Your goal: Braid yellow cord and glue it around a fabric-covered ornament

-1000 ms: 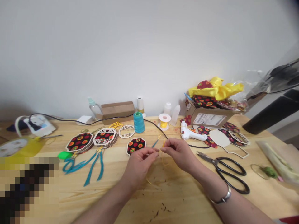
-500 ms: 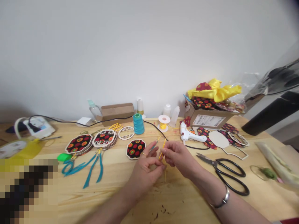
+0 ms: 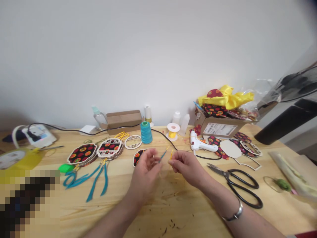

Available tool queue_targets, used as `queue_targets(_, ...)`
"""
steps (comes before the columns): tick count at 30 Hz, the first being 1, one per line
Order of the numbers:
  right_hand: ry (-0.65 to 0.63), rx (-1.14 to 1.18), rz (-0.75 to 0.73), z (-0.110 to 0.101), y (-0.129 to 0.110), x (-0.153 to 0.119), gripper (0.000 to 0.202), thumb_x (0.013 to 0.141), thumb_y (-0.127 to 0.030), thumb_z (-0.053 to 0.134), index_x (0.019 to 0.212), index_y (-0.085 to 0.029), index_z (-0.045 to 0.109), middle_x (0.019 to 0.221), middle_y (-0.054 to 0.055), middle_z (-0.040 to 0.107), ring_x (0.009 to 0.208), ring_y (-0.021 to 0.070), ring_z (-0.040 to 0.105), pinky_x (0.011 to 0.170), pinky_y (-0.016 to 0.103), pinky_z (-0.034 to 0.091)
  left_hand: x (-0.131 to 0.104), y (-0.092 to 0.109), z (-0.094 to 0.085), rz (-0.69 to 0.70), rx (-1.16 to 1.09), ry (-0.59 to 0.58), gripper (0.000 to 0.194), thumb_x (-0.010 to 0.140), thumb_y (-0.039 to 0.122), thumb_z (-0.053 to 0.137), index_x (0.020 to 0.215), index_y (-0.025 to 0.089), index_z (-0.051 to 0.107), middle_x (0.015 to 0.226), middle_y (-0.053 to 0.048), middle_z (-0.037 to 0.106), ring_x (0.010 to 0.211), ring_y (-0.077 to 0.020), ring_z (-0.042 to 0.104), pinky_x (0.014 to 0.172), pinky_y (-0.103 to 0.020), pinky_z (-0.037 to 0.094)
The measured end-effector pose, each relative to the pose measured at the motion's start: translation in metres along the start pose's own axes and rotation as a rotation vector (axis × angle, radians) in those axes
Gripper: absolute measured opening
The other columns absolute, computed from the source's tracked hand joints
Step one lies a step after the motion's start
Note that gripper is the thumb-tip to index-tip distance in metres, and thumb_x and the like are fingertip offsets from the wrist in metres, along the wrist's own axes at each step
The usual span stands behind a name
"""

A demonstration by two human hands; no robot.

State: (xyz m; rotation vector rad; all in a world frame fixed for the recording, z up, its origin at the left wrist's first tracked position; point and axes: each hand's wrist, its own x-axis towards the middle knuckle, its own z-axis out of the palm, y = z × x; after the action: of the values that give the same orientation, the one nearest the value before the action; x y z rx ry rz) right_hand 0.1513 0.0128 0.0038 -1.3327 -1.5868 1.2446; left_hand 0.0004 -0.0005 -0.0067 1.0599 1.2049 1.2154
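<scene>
My right hand pinches a yellow cord between thumb and fingertips near the middle of the table. Just to its left is my left hand, blurred, with its fingers curled. A thin teal strand with a yellow end sticks out from the fingers of my left hand. Partly hidden behind that hand lies a patterned black and red fabric panel with a pale edge. The two hands are apart.
Black-handled scissors lie right of my hands, below a white glue gun. Behind stand a teal thread cone and a yellow cord spool. Decorated panels with teal ribbons are at left. A full cardboard box stands back right.
My left hand has drawn back to the left, away from my right hand, and now covers more of the fabric panel. My right hand still pinches the yellow cord.
</scene>
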Motion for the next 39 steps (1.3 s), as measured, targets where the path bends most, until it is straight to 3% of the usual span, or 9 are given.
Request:
queue_targets(2, -0.002, -0.017, 0.014, -0.001, -0.001, 0.000, 0.021, 0.074, -0.024, 0.052, 0.055, -0.017, 0.047, 0.048, -0.004, 0.047, 0.045, 0.0076, 0.037, 0.045, 0.021, 0.029, -0.001, 0.002, -0.001, 0.177, 0.011, 0.163, 0.051, 0.069, 0.023, 0.064, 0.114, 0.021, 0.043, 0.123, -0.009, 0.047, 0.112, -0.0201, 0.047, 0.095, -0.033, 0.036)
queue_targets(4, -0.011, -0.019, 0.008, -0.002, -0.001, -0.001, 0.021, 0.075, -0.024, 0.052, 0.056, -0.017, 0.047, 0.048, -0.004, 0.047, 0.045, 0.0076, 0.037, 0.045, 0.021, 0.029, -0.004, 0.004, -0.001, 0.279, -0.056, 0.101, 0.056, 0.070, 0.022, 0.063, 0.121, 0.024, 0.039, 0.133, -0.008, 0.039, 0.124, -0.0203, 0.036, 0.100, -0.031, 0.031)
queue_targets(7, -0.015, -0.041, -0.039, 0.001, -0.002, -0.003, 0.018, 0.074, -0.021, 0.052, 0.056, -0.017, 0.048, 0.050, -0.004, 0.049, 0.048, 0.0077, 0.040, 0.047, 0.020, 0.032, -0.012, 0.004, 0.002, 0.031, -0.088, -0.221, 0.055, 0.073, 0.024, 0.060, 0.123, 0.020, 0.037, 0.122, -0.011, 0.051, 0.114, -0.0213, 0.047, 0.091, -0.032, 0.039)
queue_targets(9, -0.005, -0.063, -0.061, 0.002, -0.002, -0.004, 0.016, 0.073, -0.018, 0.052, 0.058, -0.017, 0.050, 0.052, -0.004, 0.051, 0.050, 0.0078, 0.043, 0.050, 0.020, 0.034, -0.014, 0.002, 0.003, -0.098, -0.049, -0.332, 0.054, 0.073, 0.024, 0.059, 0.122, 0.017, 0.038, 0.113, -0.011, 0.056, 0.094, -0.0189, 0.058, 0.079, -0.030, 0.044)
queue_targets(12, 0.004, -0.097, -0.067, 0.002, -0.004, -0.005, 0.015, 0.072, -0.017, 0.054, 0.057, -0.016, 0.051, 0.053, -0.004, 0.051, 0.051, 0.0077, 0.043, 0.050, 0.020, 0.034, -0.011, 0.001, 0.003, -0.131, 0.074, -0.306, 0.045, 0.072, 0.022, 0.059, 0.116, 0.019, 0.047, 0.104, -0.006, 0.058, 0.066, -0.0100, 0.055, 0.061, -0.023, 0.042)
queue_targets(17, -0.018, -0.091, -0.059, -0.002, -0.005, -0.004, 0.014, 0.071, -0.017, 0.055, 0.057, -0.016, 0.052, 0.052, -0.004, 0.051, 0.049, 0.0068, 0.041, 0.048, 0.019, 0.032, -0.004, 0.006, 0.001, -0.175, 0.081, -0.350, 0.014, 0.075, 0.027, 0.056, 0.082, 0.016, 0.061, 0.069, 0.002, 0.054, 0.053, -0.0060, 0.041, 0.047, -0.018, 0.031)
queue_targets(19, -0.038, -0.070, -0.038, -0.004, -0.005, -0.004, 0.013, 0.070, -0.018, 0.056, 0.058, -0.016, 0.052, 0.050, -0.005, 0.050, 0.048, 0.0068, 0.040, 0.046, 0.019, 0.031, -0.003, 0.007, 0.000, -0.197, 0.052, -0.344, 0.014, 0.075, 0.028, 0.057, 0.073, 0.015, 0.061, 0.064, 0.003, 0.051, 0.050, -0.0050, 0.036, 0.045, -0.018, 0.028)
queue_targets(27, -0.157, 0.153, 0.058, -0.004, -0.002, 0.000, 0.013, 0.068, -0.022, 0.059, 0.059, -0.016, 0.052, 0.048, -0.005, 0.050, 0.045, 0.0057, 0.041, 0.044, 0.018, 0.029, 0.001, 0.002, -0.005, -0.336, -0.101, -0.362, 0.018, 0.068, 0.029, 0.067, 0.071, 0.011, 0.068, 0.060, 0.001, 0.052, 0.043, -0.0020, 0.027, 0.038, -0.018, 0.015)
queue_targets(39, -0.183, 0.262, 0.122, -0.004, -0.006, -0.002, 0.018, 0.066, -0.027, 0.063, 0.060, -0.015, 0.051, 0.044, -0.006, 0.050, 0.039, 0.0039, 0.036, 0.038, 0.018, 0.021, 0.001, 0.002, -0.006, -0.407, -0.195, -0.385, 0.019, 0.064, 0.027, 0.070, 0.074, 0.011, 0.069, 0.056, 0.000, 0.054, 0.041, -0.0017, 0.028, 0.040, -0.019, 0.011)
